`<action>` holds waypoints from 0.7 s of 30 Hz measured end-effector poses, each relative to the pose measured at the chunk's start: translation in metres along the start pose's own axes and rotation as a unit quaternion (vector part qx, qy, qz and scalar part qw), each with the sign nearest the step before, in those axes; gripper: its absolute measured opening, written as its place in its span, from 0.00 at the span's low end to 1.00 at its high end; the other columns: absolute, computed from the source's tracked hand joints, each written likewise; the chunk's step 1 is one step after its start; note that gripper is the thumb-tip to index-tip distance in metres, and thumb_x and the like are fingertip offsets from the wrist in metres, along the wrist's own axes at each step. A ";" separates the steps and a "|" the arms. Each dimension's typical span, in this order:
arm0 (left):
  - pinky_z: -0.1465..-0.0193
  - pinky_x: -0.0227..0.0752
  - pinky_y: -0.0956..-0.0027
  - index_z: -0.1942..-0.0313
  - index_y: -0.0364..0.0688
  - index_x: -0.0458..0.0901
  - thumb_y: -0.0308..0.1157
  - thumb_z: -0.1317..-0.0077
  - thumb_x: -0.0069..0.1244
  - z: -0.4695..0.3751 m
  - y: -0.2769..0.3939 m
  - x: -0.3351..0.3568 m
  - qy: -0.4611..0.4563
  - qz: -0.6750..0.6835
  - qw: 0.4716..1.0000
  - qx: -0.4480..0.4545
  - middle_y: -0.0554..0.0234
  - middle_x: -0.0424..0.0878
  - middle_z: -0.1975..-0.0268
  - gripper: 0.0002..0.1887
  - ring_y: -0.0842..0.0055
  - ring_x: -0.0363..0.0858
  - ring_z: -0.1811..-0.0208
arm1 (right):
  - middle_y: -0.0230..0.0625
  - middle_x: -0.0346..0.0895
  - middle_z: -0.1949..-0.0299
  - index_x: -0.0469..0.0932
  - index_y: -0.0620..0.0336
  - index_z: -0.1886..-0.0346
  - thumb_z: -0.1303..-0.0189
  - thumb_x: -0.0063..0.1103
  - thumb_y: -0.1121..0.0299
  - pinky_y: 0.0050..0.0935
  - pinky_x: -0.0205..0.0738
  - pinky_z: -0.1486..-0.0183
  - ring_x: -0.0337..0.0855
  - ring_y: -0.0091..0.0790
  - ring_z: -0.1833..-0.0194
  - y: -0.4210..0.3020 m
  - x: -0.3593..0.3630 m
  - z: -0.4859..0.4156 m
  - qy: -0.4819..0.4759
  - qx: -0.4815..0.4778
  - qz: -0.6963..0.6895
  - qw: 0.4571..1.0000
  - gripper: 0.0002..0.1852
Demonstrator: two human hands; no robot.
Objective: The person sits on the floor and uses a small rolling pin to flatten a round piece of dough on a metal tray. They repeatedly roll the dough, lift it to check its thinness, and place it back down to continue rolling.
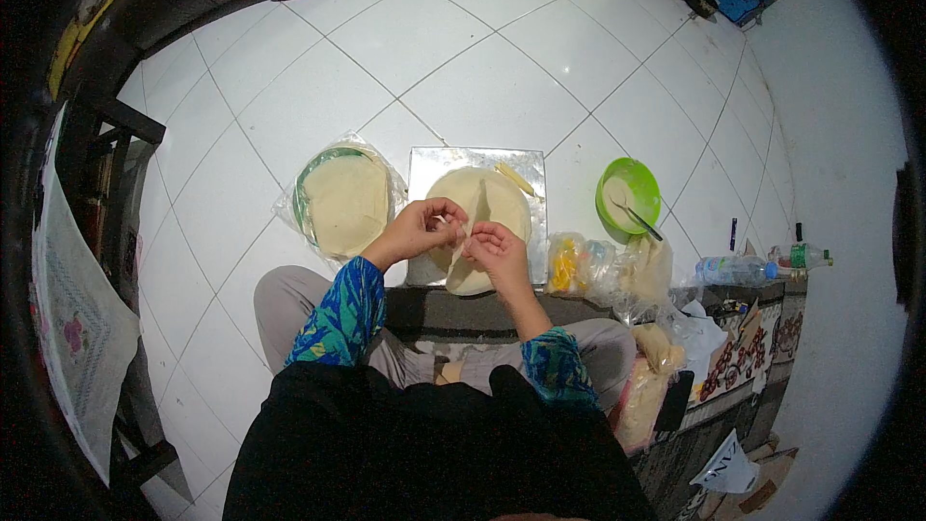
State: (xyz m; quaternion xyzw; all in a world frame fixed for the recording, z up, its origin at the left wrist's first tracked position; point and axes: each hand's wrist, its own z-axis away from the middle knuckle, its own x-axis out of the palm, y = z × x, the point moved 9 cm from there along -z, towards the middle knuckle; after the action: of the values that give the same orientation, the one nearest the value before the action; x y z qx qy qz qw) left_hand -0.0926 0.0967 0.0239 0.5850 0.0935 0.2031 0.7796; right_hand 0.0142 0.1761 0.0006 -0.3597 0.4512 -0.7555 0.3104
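Thin round dough sheets (512,210) lie on a square metal tray (427,159) before me. My left hand (423,230) and my right hand (500,252) meet over them, fingertips pinching the edge of a thin sheet. Part of that sheet stands up as a raised flap between and beyond my hands. The exact grip is partly hidden by my fingers. A pale yellow strip (515,179) rests at the tray's upper right. Left of the tray, more round sheets (347,202) sit on a green-rimmed plate (299,192) within clear plastic.
A lime-green bowl (655,192) of pale paste holds a spoon (642,223). Beside the tray are a plastic bag with yellow pieces (566,265) and other bags. Plastic bottles (734,270) lie near the right wall. A cloth-covered piece of furniture (83,333) stands left.
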 end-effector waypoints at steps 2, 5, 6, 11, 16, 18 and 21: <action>0.63 0.74 0.78 0.62 0.37 0.77 0.28 0.43 0.59 0.004 0.004 0.009 -0.053 -0.099 0.993 0.021 0.70 0.78 0.68 0.11 0.87 0.77 0.65 | 0.33 0.78 0.66 0.73 0.66 0.54 0.41 0.60 0.75 0.19 0.76 0.61 0.80 0.22 0.65 0.000 -0.006 -0.001 0.016 0.017 -0.044 0.999 0.13; 0.65 0.73 0.78 0.67 0.37 0.76 0.30 0.44 0.60 0.010 -0.001 0.020 -0.112 -0.113 0.987 -0.002 0.69 0.79 0.69 0.10 0.86 0.77 0.66 | 0.34 0.78 0.65 0.73 0.66 0.53 0.41 0.59 0.74 0.19 0.76 0.61 0.80 0.23 0.65 -0.002 -0.007 -0.002 0.035 0.031 -0.073 0.996 0.13; 0.65 0.73 0.78 0.67 0.37 0.76 0.30 0.43 0.60 0.010 -0.001 0.022 -0.120 -0.103 0.987 -0.005 0.69 0.80 0.70 0.10 0.86 0.77 0.67 | 0.34 0.79 0.65 0.73 0.66 0.52 0.40 0.59 0.74 0.19 0.76 0.61 0.80 0.23 0.65 -0.002 -0.008 -0.001 0.046 0.040 -0.076 0.995 0.13; 0.66 0.74 0.78 0.64 0.36 0.76 0.30 0.39 0.56 0.007 0.003 0.011 -0.067 -0.018 0.997 0.014 0.67 0.81 0.71 0.08 0.84 0.79 0.70 | 0.35 0.79 0.64 0.74 0.66 0.55 0.42 0.62 0.72 0.21 0.76 0.61 0.80 0.23 0.64 -0.027 0.000 0.005 0.002 0.003 0.021 1.000 0.13; 0.67 0.76 0.80 0.63 0.34 0.76 0.29 0.35 0.53 0.006 0.002 0.007 -0.061 0.034 0.997 -0.008 0.65 0.82 0.73 0.07 0.83 0.81 0.71 | 0.35 0.80 0.64 0.76 0.66 0.58 0.43 0.63 0.73 0.21 0.76 0.60 0.80 0.23 0.63 -0.046 0.017 0.018 -0.079 -0.055 0.209 0.973 0.11; 0.67 0.75 0.80 0.62 0.34 0.76 0.29 0.35 0.53 0.006 0.003 0.007 -0.054 0.066 0.996 -0.010 0.64 0.82 0.73 0.07 0.83 0.81 0.71 | 0.35 0.80 0.64 0.76 0.66 0.58 0.43 0.63 0.73 0.21 0.76 0.60 0.80 0.23 0.63 -0.049 0.018 0.019 -0.067 -0.074 0.224 0.969 0.11; 0.66 0.74 0.78 0.62 0.35 0.75 0.28 0.38 0.55 0.006 0.004 0.006 -0.042 0.076 0.996 -0.014 0.66 0.81 0.72 0.08 0.84 0.79 0.70 | 0.35 0.80 0.64 0.76 0.67 0.56 0.41 0.60 0.74 0.21 0.76 0.60 0.80 0.24 0.63 -0.039 0.010 0.014 -0.042 -0.043 0.161 0.985 0.11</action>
State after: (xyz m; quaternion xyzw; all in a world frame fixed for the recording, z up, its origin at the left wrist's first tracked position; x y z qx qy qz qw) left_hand -0.0860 0.0948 0.0304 0.5874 0.0129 0.2378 0.7734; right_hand 0.0148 0.1770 0.0435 -0.3271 0.5219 -0.6598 0.4305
